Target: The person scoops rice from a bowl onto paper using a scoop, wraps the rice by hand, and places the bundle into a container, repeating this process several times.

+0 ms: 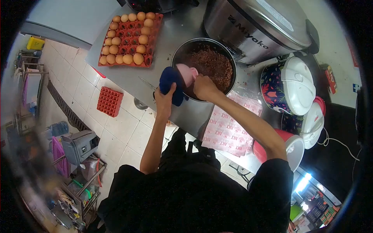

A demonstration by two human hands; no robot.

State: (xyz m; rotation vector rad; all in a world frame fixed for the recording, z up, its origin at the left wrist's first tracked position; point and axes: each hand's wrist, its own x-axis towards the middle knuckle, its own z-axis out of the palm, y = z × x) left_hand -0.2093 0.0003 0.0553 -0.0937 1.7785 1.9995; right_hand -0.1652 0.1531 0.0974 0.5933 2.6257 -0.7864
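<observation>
A round dark-rimmed pot [175,54] on the metal counter holds a brown, crumbly food [211,64]. My right hand [205,87] is closed around the handle of a pink plastic scoop [185,74], over the near left part of the pot. At the pot's left side, my left hand [164,101] grips a dark blue cloth [170,79], which is bunched against the scoop and the rim. Whether the cloth wraps a pot handle is hidden. A thin metal piece [147,83] sticks out left of the cloth.
A red tray of eggs [123,42] sits at the counter's far left. A large Miyako cooker [252,31] stands behind the pot. Printed food wrappers [231,128] lie at front right, beside a red-and-white bucket [292,149] and a patterned rice container [287,85]. An egg tray [109,101] is lower left.
</observation>
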